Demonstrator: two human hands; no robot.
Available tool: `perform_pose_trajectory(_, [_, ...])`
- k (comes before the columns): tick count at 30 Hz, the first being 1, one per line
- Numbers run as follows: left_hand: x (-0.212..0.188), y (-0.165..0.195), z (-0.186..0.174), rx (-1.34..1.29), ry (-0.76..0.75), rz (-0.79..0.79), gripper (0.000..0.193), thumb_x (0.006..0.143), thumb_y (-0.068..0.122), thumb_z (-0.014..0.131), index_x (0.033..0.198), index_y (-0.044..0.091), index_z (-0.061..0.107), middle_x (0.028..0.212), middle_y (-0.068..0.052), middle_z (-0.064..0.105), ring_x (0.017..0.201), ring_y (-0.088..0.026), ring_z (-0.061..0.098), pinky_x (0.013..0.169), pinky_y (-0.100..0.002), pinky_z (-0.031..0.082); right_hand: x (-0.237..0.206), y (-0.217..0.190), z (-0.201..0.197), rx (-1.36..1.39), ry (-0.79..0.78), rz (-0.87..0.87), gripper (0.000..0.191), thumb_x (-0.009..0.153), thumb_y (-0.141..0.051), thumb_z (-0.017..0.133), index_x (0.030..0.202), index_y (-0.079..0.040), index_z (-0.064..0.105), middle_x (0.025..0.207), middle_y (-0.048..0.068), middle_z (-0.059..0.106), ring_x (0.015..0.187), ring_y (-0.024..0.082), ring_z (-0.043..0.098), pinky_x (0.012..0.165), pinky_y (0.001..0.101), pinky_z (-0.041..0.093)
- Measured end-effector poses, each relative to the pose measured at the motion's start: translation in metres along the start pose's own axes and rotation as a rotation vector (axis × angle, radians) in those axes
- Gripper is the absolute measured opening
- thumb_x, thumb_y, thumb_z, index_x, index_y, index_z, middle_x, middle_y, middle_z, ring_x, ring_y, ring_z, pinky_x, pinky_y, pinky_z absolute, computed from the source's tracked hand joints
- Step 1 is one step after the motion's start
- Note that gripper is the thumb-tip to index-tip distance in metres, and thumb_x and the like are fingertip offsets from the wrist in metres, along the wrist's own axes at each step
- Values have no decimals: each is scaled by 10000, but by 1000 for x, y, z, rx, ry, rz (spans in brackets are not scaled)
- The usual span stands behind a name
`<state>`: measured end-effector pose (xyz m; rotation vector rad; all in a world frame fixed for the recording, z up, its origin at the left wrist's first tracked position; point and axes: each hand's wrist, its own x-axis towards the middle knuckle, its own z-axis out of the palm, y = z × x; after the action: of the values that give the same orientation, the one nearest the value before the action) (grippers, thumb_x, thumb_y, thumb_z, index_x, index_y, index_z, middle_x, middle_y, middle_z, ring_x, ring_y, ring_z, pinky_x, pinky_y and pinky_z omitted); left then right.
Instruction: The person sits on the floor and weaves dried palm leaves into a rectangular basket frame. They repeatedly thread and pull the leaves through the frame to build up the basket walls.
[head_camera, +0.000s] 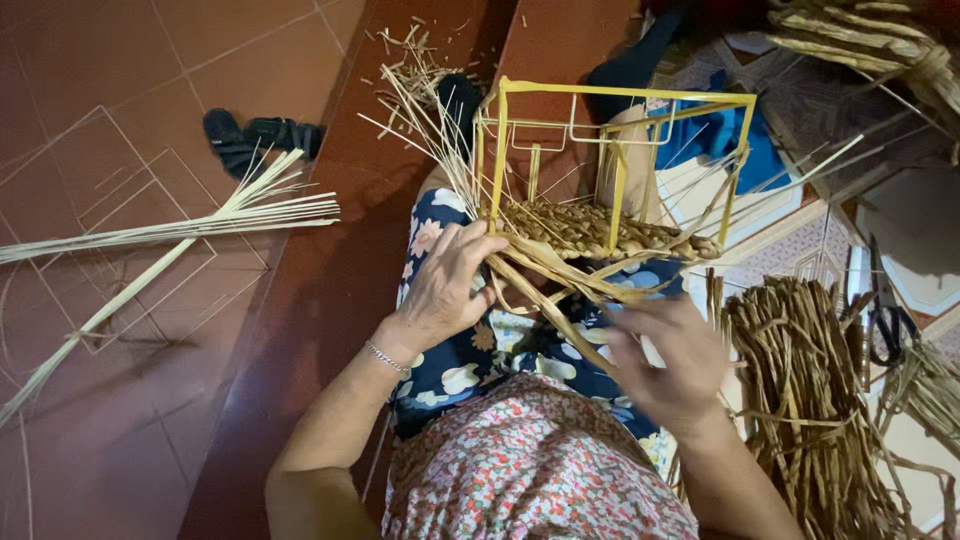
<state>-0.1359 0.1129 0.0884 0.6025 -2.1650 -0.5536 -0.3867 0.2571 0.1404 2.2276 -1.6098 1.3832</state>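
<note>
Head view. A yellow wire frame (612, 150) rested on the person's lap, its base already filled by a woven mat (600, 232) of dried straw. The left hand (445, 285) lay with fingers curled and pressed against the near left corner of the frame, closed over the flat straw strands (545, 285) where they left the weave. Those strands ran down and to the right from that grip to the right hand (668, 365), which was blurred; whether its fingers pinched the strands or merely brushed them could not be told. Judged from this posture, the dry strands might crack or split if bent too sharply at the frame's edge, and slack under the left hand would let the last rows loosen; the frame, balanced on the knees, might also tip away from the grip. Beyond the left hand, a bundle of pale reeds (200, 225) lay on the red tiled floor (120, 440), with dark sandals (255, 138) farther off. Just right of the right hand stood a heap of twisted brown fibre (810, 400), and beyond it black scissors (888, 315) on a patterned mat.
</note>
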Motion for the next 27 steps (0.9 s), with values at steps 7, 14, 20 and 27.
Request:
perform_pose_trajectory(7, [11,10,-15,84,-23,-8,480,811,-35,675,1268,68,569,1195,-105,690,1070,-308,641,919,-431,488,34,-34,43,-267,-263,-130,407,769,-248,879,1060,-54,672,970,91,608,852,301,564,719,431,435])
perform_pose_trajectory(14, [21,17,-32,72,-110,-14,423,810,-22,647,1218,92,631,1187,-63,719,1058,-267,670,863,-417,481,28,-59,30,-68,-411,-88,322,822,-235,858,997,-55,655,869,80,635,805,278,581,727,430,397])
perform_pose_trajectory(20, [23,15,-30,152,-32,50,338,857,-8,716,1183,78,681,1152,-106,660,1024,-287,655,849,-423,513,28,-56,-20,376,-859,103,390,917,-406,775,1038,-46,688,628,49,633,722,253,624,958,489,439])
perform_pose_trajectory(27, [26,30,-24,122,-12,50,364,871,-15,759,1219,-10,652,1151,-135,575,1037,-296,638,882,-396,560,7,-50,-54,619,-892,149,385,974,-413,755,799,-70,750,673,64,734,611,240,683,629,439,530])
